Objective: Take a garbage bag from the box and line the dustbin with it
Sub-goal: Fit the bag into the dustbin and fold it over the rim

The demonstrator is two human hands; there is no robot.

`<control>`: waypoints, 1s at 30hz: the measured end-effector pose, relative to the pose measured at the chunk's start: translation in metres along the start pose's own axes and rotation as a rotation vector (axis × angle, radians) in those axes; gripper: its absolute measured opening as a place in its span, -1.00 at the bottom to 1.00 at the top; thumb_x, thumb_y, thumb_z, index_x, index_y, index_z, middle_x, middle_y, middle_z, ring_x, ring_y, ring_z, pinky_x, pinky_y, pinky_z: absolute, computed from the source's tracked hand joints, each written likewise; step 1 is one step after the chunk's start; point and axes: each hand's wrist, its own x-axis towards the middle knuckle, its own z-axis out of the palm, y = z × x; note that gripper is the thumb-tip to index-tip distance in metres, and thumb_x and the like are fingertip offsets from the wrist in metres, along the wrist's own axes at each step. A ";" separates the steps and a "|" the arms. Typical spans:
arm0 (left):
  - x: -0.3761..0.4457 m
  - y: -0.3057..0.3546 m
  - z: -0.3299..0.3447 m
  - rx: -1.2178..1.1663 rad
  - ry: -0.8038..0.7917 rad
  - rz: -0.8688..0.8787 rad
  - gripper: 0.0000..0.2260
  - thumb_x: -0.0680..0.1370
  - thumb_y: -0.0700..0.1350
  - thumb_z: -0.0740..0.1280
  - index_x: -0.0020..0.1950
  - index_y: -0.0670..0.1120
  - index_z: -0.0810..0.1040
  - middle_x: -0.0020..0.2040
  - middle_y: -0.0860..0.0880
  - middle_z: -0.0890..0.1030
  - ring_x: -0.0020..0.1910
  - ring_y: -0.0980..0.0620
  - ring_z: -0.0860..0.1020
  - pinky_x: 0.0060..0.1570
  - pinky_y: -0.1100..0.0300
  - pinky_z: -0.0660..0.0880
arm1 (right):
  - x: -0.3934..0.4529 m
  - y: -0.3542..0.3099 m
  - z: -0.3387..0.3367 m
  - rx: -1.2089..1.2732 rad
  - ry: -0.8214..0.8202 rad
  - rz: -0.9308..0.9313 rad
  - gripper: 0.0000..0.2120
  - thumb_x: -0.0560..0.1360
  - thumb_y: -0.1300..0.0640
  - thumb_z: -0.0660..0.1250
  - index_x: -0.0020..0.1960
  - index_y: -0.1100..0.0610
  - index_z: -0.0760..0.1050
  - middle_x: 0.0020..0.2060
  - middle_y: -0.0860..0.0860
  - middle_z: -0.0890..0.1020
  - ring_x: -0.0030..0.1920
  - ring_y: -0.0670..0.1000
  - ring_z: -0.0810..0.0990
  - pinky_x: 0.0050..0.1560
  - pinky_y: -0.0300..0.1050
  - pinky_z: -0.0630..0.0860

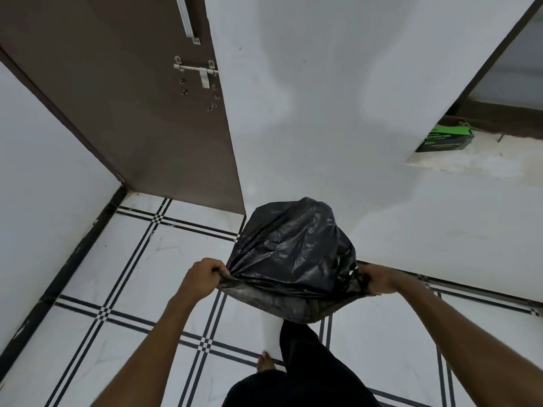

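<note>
Garbage bag (pixel 291 248), black and puffed with air, hangs in front of the white wall (pixel 338 113); left hand (pixel 202 274) and right hand (pixel 377 279) have their fingers clamped on its opening. Green box (pixel 445 139) lies on a ledge (pixel 476 163) in that wall.

- White floor tiles (pixel 117 274) crossed by thin black double lines, with small checkered squares where the lines meet.
- A dark skirting strip (pixel 73 254) runs along the wall foot toward 8 o'clock.
- A brown door (pixel 132 98) stands open at 11 o'clock, with a metal sliding bolt (pixel 195 69).
- Plain white wall (pixel 323 113) fills 12 o'clock.
- At 2 o'clock, a recessed opening with a rough white sill (pixel 470 163).
- Light is soft and even.
</note>
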 end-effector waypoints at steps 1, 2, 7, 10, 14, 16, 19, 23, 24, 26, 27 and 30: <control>0.003 0.001 0.003 -0.030 -0.023 -0.026 -0.61 0.46 -0.38 0.16 -0.23 0.00 0.68 -0.17 0.08 0.69 -0.16 0.07 0.63 -0.12 0.20 0.51 | -0.001 -0.001 -0.004 0.021 0.014 0.000 -0.84 0.44 0.34 0.22 -0.12 0.09 0.45 -0.38 -0.04 0.47 -0.42 -0.08 0.42 -0.47 -0.35 0.32; 0.006 0.002 0.007 -0.075 -0.051 -0.060 -0.62 0.49 -0.35 0.15 -0.21 -0.01 0.69 -0.18 0.05 0.69 -0.17 0.03 0.65 -0.09 0.17 0.55 | -0.002 -0.003 -0.008 0.037 0.022 0.006 -0.83 0.43 0.35 0.22 -0.17 0.09 0.44 -0.40 -0.03 0.46 -0.43 -0.07 0.41 -0.48 -0.35 0.32; 0.019 0.005 0.022 -0.152 -0.177 -0.185 -0.78 0.57 -0.22 0.21 -0.19 -0.24 0.59 -0.30 -0.13 0.61 -0.32 -0.04 0.59 -0.10 0.05 0.61 | -0.002 0.000 -0.016 0.010 -0.068 0.089 -0.72 0.34 0.35 0.11 -0.22 0.00 0.45 -0.43 -0.03 0.48 -0.49 -0.07 0.41 -0.49 -0.28 0.32; 0.023 0.009 0.027 -0.150 -0.256 -0.248 -0.77 0.60 -0.16 0.26 -0.24 -0.20 0.51 -0.31 -0.14 0.53 -0.39 0.00 0.50 -0.28 0.20 0.51 | 0.005 0.009 -0.013 -0.028 -0.175 0.111 -0.61 0.35 0.35 0.05 -0.05 0.01 0.52 -0.40 0.01 0.49 -0.45 -0.05 0.43 -0.46 -0.25 0.36; 0.031 0.011 0.030 -0.146 -0.232 -0.214 -0.76 0.62 -0.12 0.25 -0.20 -0.15 0.58 -0.26 -0.12 0.64 -0.27 -0.02 0.62 -0.24 0.24 0.53 | 0.019 0.019 -0.008 0.062 -0.049 0.102 -0.62 0.35 0.37 0.12 -0.02 0.00 0.52 -0.25 0.01 0.56 -0.30 0.01 0.52 -0.41 -0.24 0.38; 0.038 0.011 0.032 -0.088 -0.184 -0.157 -0.75 0.61 -0.09 0.24 -0.18 -0.14 0.61 -0.24 -0.11 0.66 -0.22 -0.06 0.63 -0.16 0.14 0.51 | 0.027 0.024 -0.007 0.088 0.066 0.048 -0.64 0.38 0.29 0.21 0.07 -0.04 0.54 -0.18 -0.06 0.59 -0.20 -0.01 0.55 -0.30 -0.24 0.45; 0.049 0.015 0.037 -0.063 -0.107 -0.121 -0.77 0.62 -0.06 0.24 -0.03 -0.12 0.66 -0.13 -0.09 0.68 -0.14 -0.06 0.63 -0.03 0.04 0.54 | 0.038 0.023 -0.012 0.126 0.180 -0.020 -0.71 0.34 0.09 0.21 0.03 -0.12 0.49 -0.25 -0.19 0.54 -0.15 -0.01 0.56 -0.15 -0.16 0.51; 0.065 0.028 0.039 -0.063 -0.038 -0.137 -0.78 0.62 -0.03 0.24 -0.03 -0.04 0.66 -0.11 -0.03 0.68 -0.05 -0.04 0.63 0.01 0.06 0.52 | 0.054 0.021 -0.021 0.201 0.284 -0.012 -0.78 0.39 0.16 0.30 0.04 0.06 0.52 -0.14 -0.07 0.58 -0.04 0.08 0.60 -0.10 -0.11 0.48; 0.072 0.031 0.039 -0.070 -0.022 -0.150 -0.79 0.62 -0.03 0.23 -0.02 -0.04 0.65 -0.10 -0.03 0.69 -0.04 -0.06 0.63 0.00 0.06 0.52 | 0.061 0.023 -0.022 0.218 0.303 -0.010 -0.80 0.40 0.17 0.32 0.03 0.06 0.51 -0.15 -0.08 0.57 -0.04 0.10 0.60 -0.10 -0.10 0.47; 0.081 0.036 0.040 -0.086 0.040 -0.189 -0.78 0.62 -0.03 0.24 0.07 -0.04 0.66 -0.02 -0.03 0.69 0.02 -0.09 0.62 0.02 0.09 0.49 | 0.070 0.023 -0.025 0.231 0.342 -0.004 -0.81 0.42 0.16 0.36 0.01 0.03 0.47 -0.13 -0.09 0.54 -0.03 0.08 0.58 -0.09 -0.08 0.46; 0.086 0.038 0.040 -0.087 0.084 -0.216 -0.77 0.62 -0.03 0.24 0.13 -0.04 0.65 0.04 -0.04 0.69 0.07 -0.10 0.61 0.06 0.10 0.48 | 0.076 0.023 -0.026 0.234 0.360 0.002 -0.79 0.43 0.15 0.38 0.05 0.05 0.47 -0.09 -0.09 0.53 -0.02 0.06 0.56 -0.07 -0.07 0.46; 0.097 0.038 0.046 -0.085 0.181 -0.251 -0.77 0.62 -0.06 0.25 0.15 -0.09 0.65 0.08 -0.08 0.69 0.09 -0.15 0.61 0.05 0.11 0.46 | 0.093 0.030 -0.025 0.278 0.380 0.059 -0.68 0.42 0.20 0.39 0.15 0.09 0.44 -0.03 -0.02 0.54 0.01 0.14 0.57 -0.07 -0.06 0.44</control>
